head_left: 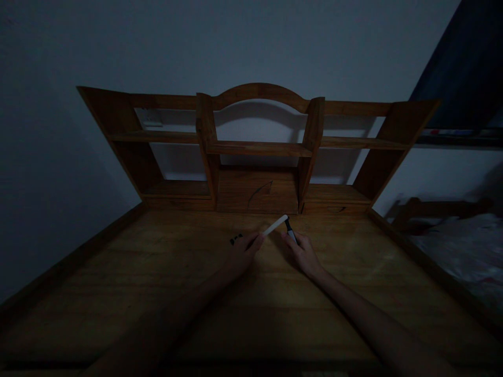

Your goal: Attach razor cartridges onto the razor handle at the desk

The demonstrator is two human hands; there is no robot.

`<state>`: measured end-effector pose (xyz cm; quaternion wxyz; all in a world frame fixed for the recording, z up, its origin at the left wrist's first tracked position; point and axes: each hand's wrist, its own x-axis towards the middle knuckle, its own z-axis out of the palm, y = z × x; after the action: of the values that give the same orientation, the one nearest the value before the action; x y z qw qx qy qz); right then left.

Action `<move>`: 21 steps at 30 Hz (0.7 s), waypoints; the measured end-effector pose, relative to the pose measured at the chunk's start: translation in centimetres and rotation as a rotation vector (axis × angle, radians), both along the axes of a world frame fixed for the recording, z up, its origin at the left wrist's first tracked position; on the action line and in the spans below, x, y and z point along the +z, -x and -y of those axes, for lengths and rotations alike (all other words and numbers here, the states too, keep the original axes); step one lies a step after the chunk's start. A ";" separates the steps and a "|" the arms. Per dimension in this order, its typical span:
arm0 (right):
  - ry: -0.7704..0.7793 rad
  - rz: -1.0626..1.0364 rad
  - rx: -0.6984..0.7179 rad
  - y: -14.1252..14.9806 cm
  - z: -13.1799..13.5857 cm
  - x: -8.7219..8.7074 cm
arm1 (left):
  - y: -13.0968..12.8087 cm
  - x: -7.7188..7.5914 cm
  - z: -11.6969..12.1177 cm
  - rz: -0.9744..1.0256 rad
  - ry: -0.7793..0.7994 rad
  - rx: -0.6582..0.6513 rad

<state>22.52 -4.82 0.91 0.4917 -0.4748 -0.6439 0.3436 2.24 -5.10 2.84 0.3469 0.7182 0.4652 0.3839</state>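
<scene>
In the dim head view, my left hand is closed around the lower end of a slim white candle, which slants up to the right. My right hand grips a lighter with a pale body and a narrow black neck. The neck's tip meets, or comes very close to, the candle's upper end. I can make out no flame. Just beyond my left hand lie small black objects, partly hidden by it and too dark to name.
Both hands are over a wooden desk with raised side edges. Along its back stands a wooden shelf unit against the wall. A wall socket shows behind its left bay. Right of the desk are pale bedding and a dark curtain.
</scene>
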 end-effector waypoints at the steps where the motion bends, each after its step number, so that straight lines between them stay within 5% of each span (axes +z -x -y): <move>1: -0.002 -0.004 -0.005 0.0 0.0 0.0 | 0.0 -0.1 -0.1 0.000 -0.002 0.006; 21: 0.083 -0.143 -0.034 0.1 -0.1 0.0 | 0.2 -0.3 -0.4 0.058 0.008 0.046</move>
<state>22.38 -4.68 0.90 0.5223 -0.4798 -0.5841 0.3946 1.99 -4.69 2.51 0.3541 0.6946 0.4728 0.4106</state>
